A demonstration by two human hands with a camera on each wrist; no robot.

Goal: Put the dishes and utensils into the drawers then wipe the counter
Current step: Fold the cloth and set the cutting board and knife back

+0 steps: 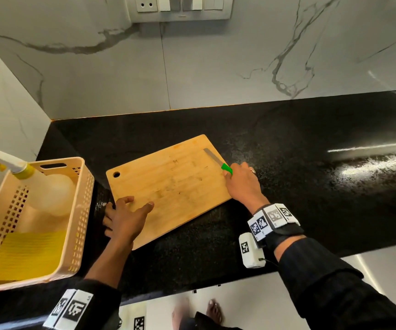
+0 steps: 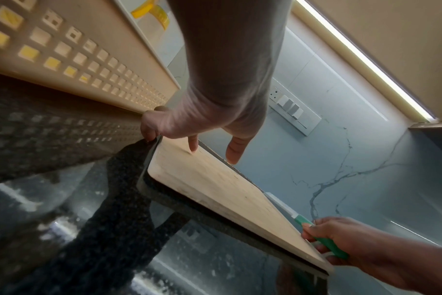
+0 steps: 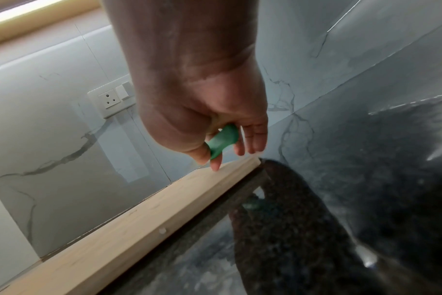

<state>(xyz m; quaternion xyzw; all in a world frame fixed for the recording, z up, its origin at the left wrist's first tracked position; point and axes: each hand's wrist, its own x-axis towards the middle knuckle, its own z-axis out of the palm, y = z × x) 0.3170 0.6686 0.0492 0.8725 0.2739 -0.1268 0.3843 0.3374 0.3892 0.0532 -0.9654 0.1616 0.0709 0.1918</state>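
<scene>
Knife gripped at the board's edge

The green handle of the knife is clasped by the right hand, blade on the cutting board lying on the worktop; the board's near-left edge is touched by the left hand, fingers relaxed and spread.

The bench is black speckled stone, polished, and it reflects bright light on its right part. Behind it stands a wall of white marble with grey veins. A white switch panel with a socket is fixed on this wall. A light strip glows under the beige cabinet.
</scene>
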